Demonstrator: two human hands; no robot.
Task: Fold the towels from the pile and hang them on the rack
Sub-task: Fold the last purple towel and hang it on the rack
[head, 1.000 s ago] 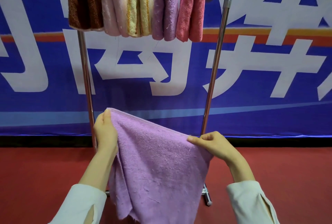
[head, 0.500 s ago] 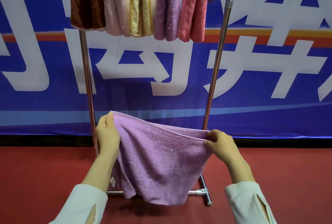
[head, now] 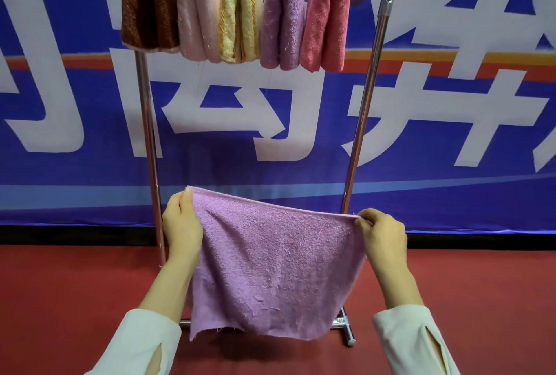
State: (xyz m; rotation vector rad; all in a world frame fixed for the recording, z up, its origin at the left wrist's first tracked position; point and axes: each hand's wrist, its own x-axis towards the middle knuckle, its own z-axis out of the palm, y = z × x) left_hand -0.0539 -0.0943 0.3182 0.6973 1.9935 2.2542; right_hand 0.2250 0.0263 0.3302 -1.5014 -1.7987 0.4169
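Backdrop: a wide blue fabric banner (head: 301,170) with large white characters and an orange stripe fills the wall behind everything
Floor: red carpeted floor (head: 60,299) runs under the rack's foot
Rack: a silver metal tube rack (head: 366,104) stands on two uprights, with its top bar at the upper edge of the view
Held towel: a lilac terry square towel (head: 270,269) hangs spread out in the air in front of the rack's lower half, with its top edge sagging between the hands
Hung towels: folded over the top bar, side by side and touching, are a brown towel (head: 147,4), a pale pink towel (head: 195,7), a yellow towel (head: 240,13), a purple towel (head: 282,13) and a coral towel (head: 326,13)
Hands: well apart; the left hand (head: 182,227) grips the held towel's upper left corner, and the right hand (head: 382,233) pinches its upper right corner
Sleeves: cream cuffs (head: 141,341) cover both forearms
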